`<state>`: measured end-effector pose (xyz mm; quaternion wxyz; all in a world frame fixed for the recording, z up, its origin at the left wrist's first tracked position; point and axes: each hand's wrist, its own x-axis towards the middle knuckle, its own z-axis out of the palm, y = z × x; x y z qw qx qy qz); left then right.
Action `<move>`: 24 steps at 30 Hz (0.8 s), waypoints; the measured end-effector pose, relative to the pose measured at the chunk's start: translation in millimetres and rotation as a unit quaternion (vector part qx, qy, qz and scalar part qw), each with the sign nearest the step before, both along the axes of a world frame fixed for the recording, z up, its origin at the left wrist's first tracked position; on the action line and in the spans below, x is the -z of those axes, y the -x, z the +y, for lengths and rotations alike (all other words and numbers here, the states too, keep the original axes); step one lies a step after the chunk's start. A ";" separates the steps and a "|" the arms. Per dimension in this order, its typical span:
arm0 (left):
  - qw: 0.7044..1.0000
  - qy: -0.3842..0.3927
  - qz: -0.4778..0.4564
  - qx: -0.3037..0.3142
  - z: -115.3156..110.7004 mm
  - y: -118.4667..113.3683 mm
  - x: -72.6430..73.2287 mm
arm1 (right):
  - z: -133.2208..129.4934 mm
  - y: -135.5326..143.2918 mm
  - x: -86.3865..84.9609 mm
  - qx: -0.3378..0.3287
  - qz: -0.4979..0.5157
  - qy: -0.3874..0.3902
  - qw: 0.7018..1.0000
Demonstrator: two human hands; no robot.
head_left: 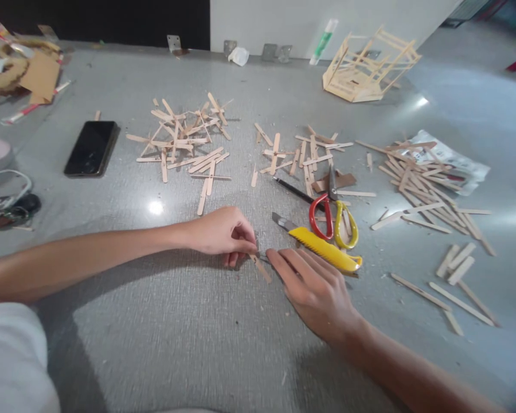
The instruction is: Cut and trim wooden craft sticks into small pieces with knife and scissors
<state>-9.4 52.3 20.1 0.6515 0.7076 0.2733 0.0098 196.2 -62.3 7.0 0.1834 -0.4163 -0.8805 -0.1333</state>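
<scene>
My left hand (223,232) is closed in a pinch on a short piece of wooden craft stick (262,269), which slants down to the right just above or on the table. A dark mark shows near the stick's upper end. Facing it from the right is my right hand (313,287), back upward and fingers bent together. Something thin and dark juts from its fingertips toward the stick; most of it is hidden. Just beyond the right hand lie a yellow utility knife (322,246), scissors (333,212) with red and yellow handles, and a black pen (294,190).
Craft sticks lie in a left pile (180,135), a middle group (312,152) and a right pile (430,183) by a plastic wrapper (460,163). A stick-built frame (365,69) stands at the back right. A phone (92,148) and cables (15,198) are at left.
</scene>
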 end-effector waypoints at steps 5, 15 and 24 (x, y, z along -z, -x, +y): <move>1.000 0.003 0.004 0.008 1.9 0.4 0.4 | -0.8 0.1 0.4 -0.018 -0.007 0.012 1.000; 1.000 0.000 -0.008 0.019 1.9 0.5 1.9 | -0.2 -1.2 -0.7 -0.031 -0.039 0.017 0.999; 0.999 -0.009 -0.023 0.026 3.7 1.5 3.3 | 6.3 -3.9 -2.7 -0.099 -0.060 0.025 0.993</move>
